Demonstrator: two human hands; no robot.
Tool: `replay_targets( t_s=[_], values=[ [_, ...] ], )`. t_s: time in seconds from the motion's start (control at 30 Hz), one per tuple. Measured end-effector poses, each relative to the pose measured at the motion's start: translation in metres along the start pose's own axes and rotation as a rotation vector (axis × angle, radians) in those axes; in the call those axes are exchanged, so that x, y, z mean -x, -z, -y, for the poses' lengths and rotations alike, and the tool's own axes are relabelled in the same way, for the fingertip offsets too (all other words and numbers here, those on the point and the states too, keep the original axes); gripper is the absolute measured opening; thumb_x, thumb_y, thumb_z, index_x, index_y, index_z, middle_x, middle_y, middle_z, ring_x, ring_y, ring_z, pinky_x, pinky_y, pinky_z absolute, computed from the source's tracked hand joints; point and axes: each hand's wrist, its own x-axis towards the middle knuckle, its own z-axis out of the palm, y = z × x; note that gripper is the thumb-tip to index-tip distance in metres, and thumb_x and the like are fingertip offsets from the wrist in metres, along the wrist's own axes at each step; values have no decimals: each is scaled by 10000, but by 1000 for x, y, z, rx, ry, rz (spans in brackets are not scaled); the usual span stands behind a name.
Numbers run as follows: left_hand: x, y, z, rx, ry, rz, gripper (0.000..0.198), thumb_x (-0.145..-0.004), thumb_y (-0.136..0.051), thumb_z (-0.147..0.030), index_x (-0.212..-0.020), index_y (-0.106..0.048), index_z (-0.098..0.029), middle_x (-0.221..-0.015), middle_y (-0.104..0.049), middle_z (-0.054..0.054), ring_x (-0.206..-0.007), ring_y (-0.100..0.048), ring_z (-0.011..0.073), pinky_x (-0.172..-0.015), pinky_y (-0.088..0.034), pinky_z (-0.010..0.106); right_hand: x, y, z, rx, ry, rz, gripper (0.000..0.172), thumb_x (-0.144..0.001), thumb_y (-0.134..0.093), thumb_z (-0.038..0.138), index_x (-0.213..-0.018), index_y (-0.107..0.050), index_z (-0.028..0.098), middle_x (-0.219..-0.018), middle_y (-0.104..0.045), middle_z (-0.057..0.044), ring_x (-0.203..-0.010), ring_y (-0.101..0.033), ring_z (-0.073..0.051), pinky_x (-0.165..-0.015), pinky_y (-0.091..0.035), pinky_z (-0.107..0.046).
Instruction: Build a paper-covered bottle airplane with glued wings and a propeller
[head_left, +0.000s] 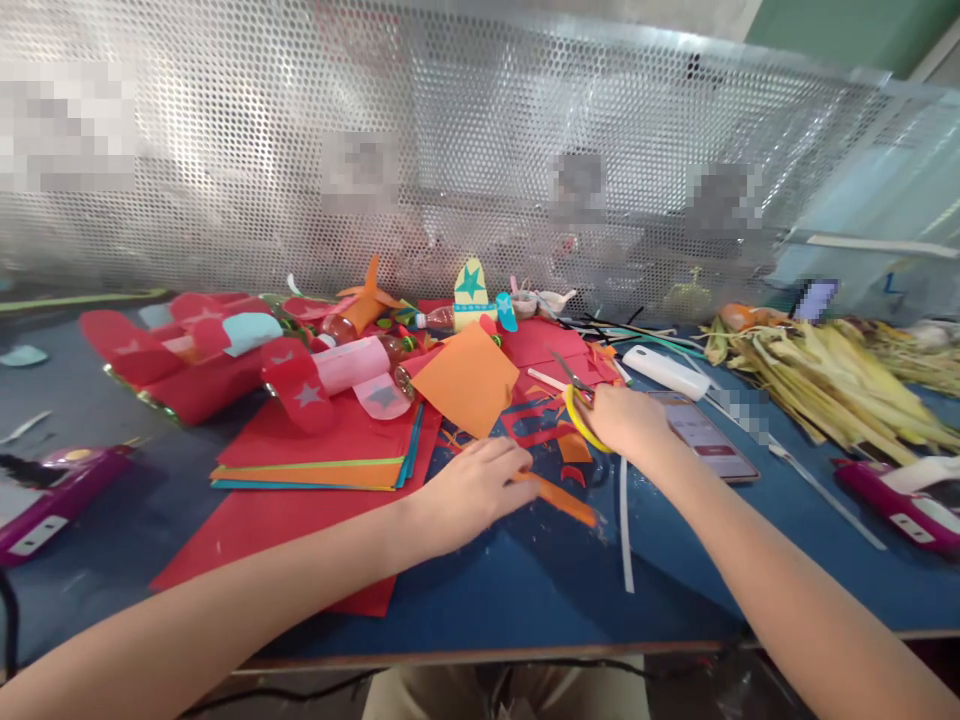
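Observation:
My left hand [476, 492] is over the blue table, thumb and fingers closed on one end of a narrow orange paper strip [566, 500]. Just beyond its knuckles lies an orange paper sheet [465, 378], tilted over other pieces. My right hand [624, 418] grips scissors [581, 412] by their yellow handles, blades pointing away from me and to the left. Orange and red paper scraps [574, 445] lie between the hands. A thin white strip [626, 525] rests below the right hand.
Left are stacked coloured sheets [315, 472] and red paper planes [202, 375]. A purple glue gun [71, 490] lies far left, another purple tool [896, 505] far right. A phone [705, 435], a white cylinder [665, 372] and dried husks [847, 380] lie right. Perforated metal [480, 120] stands behind.

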Motion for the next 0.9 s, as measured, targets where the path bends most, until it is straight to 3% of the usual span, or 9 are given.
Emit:
replay_targets(
  t_s=[0.13, 0.27, 0.4, 0.57, 0.73, 0.83, 0.9],
  values=[
    [1, 1, -13, 36, -314, -214, 178, -924, -465, -143, -911, -642, -141, -815, -673, 58, -753, -631, 154, -642, -522, 240, -23, -5, 16, -5, -17, -29, 357, -942, -493, 427, -1118, -604, 137, -1114, -644, -116, -974, -631, -222, -855, -490, -423],
    [5, -4, -25, 55, -495, -279, 172, -883, -507, -126, -874, -679, -120, -835, -711, 84, -733, -663, 159, -635, -559, 245, -30, -16, 29, -9, 14, -44, 290, -931, -542, 364, -1126, -594, 155, -1126, -623, -88, -942, -627, -202, -820, -517, -406],
    [11, -11, -25, 146, -432, -198, 206, -886, -481, -107, -919, -675, -168, -896, -725, 102, -818, -685, 169, -701, -579, 258, -29, -25, 35, 5, 58, -64, 324, -932, -532, 389, -1134, -588, 141, -1099, -633, -92, -922, -635, -202, -809, -518, -403],
    [18, -13, -19, 264, -328, -98, 200, -924, -485, -193, -974, -658, -106, -976, -722, 128, -915, -682, 206, -750, -583, 280, -27, -25, 33, 21, 177, -82, 413, -935, -483, 442, -1148, -589, 104, -1021, -683, -144, -927, -660, -248, -785, -501, -378],
    [23, -8, -18, 497, -270, -56, 367, -918, -503, -345, -1059, -642, -36, -1064, -698, 190, -1048, -647, 249, -950, -519, 332, -32, -17, 17, 60, 286, -120, 305, -949, -453, 315, -1007, -666, 104, -1025, -680, -169, -999, -634, -283, -821, -477, -368],
    [25, -8, -19, 536, -259, -60, 392, -905, -523, -350, -1053, -645, -8, -1067, -696, 206, -1055, -646, 268, -955, -515, 339, -45, -17, 2, 92, 255, -155, 240, -944, -500, 270, -1077, -618, 109, -1123, -634, -128, -1071, -586, -250, -901, -457, -425],
    [25, -9, -19, 531, -268, -61, 424, -893, -532, -380, -1057, -642, -4, -1067, -692, 215, -1040, -650, 282, -934, -526, 356, -55, -20, -6, 99, 231, -134, 216, -930, -547, 292, -1059, -618, 135, -1098, -640, -84, -1020, -605, -222, -876, -482, -434]
  ],
)
